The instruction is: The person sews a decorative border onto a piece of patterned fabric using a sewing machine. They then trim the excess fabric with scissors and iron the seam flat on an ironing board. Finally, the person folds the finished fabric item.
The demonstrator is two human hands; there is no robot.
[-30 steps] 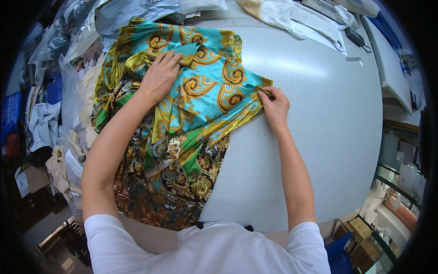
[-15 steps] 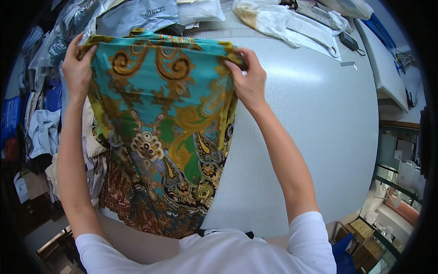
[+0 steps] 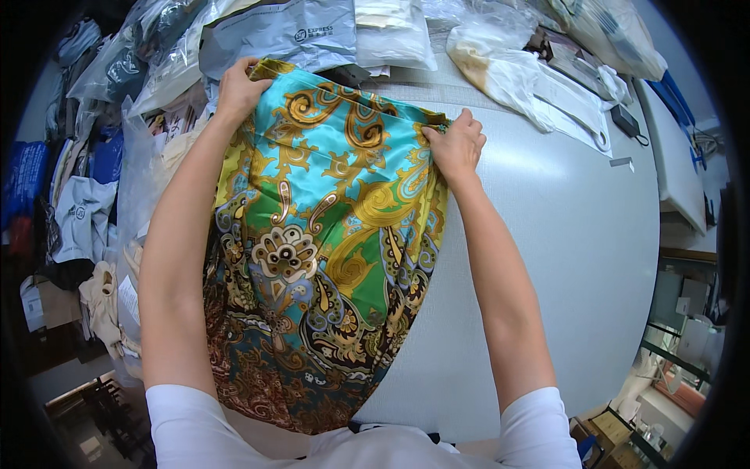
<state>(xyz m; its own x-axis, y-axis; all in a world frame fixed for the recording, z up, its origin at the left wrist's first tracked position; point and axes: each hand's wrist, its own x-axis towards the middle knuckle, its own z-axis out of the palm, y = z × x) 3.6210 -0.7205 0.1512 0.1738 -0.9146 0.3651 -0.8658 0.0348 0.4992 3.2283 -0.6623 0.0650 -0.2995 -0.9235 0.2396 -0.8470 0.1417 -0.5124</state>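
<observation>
A shiny patterned cloth (image 3: 336, 211) in turquoise, green, gold and dark brown is stretched between my two hands. Scrolls and paisley shapes cover it, and whether it is a garment or a scarf I cannot make out. My left hand (image 3: 243, 92) pinches its far left corner, fingers closed on the edge. At the far right corner my right hand (image 3: 456, 147) grips the same edge between thumb and fingers. From there the cloth falls toward me, its darker lower end reaching the near table edge by my white shirt.
A pale grey table (image 3: 539, 258) lies under the cloth. Grey and white plastic parcels (image 3: 281, 35) line its far side, and bagged goods heap up on the left. At the far right are a white plastic bag (image 3: 500, 74) and a small black adapter (image 3: 625, 121).
Both hands have moved to the right with the cloth, the right one also a little nearer. The top edge now slants down to the right, and the cloth looks tauter.
</observation>
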